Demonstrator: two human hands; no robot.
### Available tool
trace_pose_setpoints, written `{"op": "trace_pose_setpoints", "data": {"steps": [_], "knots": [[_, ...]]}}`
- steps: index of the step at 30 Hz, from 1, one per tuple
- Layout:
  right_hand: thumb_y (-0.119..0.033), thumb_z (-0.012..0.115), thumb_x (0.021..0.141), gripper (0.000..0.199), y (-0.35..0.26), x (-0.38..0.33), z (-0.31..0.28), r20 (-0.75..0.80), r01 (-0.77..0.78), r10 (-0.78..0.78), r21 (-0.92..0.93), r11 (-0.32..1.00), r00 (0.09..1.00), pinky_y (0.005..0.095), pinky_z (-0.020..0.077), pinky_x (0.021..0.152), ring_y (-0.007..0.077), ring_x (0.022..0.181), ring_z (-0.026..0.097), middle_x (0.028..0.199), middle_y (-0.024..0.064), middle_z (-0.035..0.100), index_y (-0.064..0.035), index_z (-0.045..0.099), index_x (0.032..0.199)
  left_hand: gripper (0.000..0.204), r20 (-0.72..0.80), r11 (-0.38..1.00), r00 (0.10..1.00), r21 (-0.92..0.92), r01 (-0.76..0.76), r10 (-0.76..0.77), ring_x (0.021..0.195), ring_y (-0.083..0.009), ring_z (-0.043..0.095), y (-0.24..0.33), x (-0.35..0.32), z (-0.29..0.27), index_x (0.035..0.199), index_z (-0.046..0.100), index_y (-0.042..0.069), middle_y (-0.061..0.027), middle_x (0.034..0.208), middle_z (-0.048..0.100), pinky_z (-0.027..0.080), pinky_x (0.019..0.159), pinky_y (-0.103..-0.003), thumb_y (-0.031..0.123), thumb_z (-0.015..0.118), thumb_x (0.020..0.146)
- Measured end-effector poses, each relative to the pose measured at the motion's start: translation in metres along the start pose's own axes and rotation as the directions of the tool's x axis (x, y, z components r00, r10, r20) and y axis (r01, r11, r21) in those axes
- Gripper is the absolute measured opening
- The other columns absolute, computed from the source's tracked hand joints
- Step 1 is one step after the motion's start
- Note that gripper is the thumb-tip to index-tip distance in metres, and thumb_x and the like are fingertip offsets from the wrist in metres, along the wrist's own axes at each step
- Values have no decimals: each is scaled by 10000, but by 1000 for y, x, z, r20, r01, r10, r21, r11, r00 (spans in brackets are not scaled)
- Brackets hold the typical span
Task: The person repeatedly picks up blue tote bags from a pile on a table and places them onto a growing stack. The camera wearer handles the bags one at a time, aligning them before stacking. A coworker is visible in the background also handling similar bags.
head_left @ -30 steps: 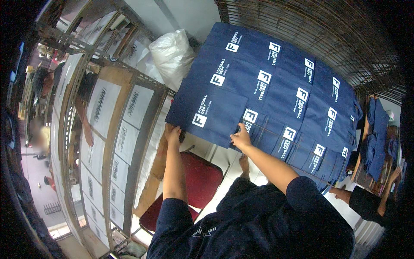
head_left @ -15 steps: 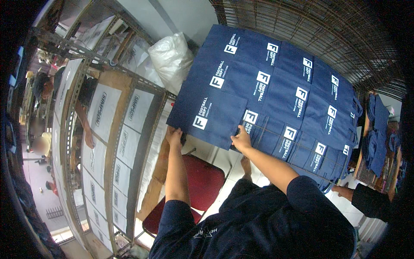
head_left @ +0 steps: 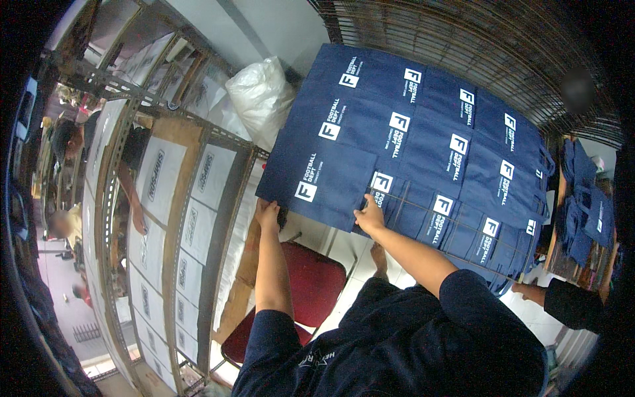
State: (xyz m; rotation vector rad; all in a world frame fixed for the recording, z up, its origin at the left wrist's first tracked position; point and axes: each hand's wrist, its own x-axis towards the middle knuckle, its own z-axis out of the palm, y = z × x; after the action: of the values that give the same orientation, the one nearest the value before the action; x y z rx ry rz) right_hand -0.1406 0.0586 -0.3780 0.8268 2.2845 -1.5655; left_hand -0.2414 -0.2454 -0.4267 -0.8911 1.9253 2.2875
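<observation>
A navy fabric bag panel [head_left: 344, 192] with a white printed mark lies at the near left corner of a wire drying rack [head_left: 423, 205]. My left hand [head_left: 268, 214] pinches its near left corner. At its near right corner, my right hand [head_left: 370, 216] is closed on the edge, thumb on top. Rows of similar navy bags [head_left: 430, 142] cover the rack, overlapping one another, with loop handles showing at the right end. The panel lies flat, partly over the neighbouring bags. The undersides of my fingers are hidden.
Left stands a metal shelf rack [head_left: 119, 172] with white printed sheets [head_left: 162, 178]; another person's hand [head_left: 139, 221] reaches there. A white sack [head_left: 259, 99] sits behind, a red chair [head_left: 311, 278] below. At right are another person's hand [head_left: 527, 292] and hanging navy bags [head_left: 582, 198].
Both my hands keep their hold at the panel's near corners, and the panel stays nearly where it was. The view has tilted slightly. A navy bag at far right has shifted, showing a white mark.
</observation>
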Motion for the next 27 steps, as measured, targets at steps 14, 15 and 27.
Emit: {"op": "trace_pose_setpoints", "data": {"steps": [14,15,27], "knots": [[-351,603,764,408,77,-68,-239,-624,-271,-155,-531,803,766,455,488,655,334,725,622,880,134,597,-104,486,1067,418,-88,938,991,339,-66,101,847,-193,553,-118,-118,-17,1161,478,-63,-142,1051,588,464,692,-310,132,590,809],[-330,606,764,376,86,-79,-266,-633,-204,-257,-561,802,730,445,483,633,331,707,613,872,129,585,-100,493,1040,438,97,875,994,476,-83,41,806,-194,546,-178,-101,-87,1159,470,-59,-153,1036,588,445,695,-310,139,605,792],[-171,630,742,230,249,-178,-532,-701,-164,-672,-711,684,238,381,438,592,297,746,525,821,104,514,-75,532,927,451,427,270,892,885,-379,-149,821,-272,629,-214,-297,34,1013,604,56,-142,876,651,484,729,-377,315,695,655]]}}
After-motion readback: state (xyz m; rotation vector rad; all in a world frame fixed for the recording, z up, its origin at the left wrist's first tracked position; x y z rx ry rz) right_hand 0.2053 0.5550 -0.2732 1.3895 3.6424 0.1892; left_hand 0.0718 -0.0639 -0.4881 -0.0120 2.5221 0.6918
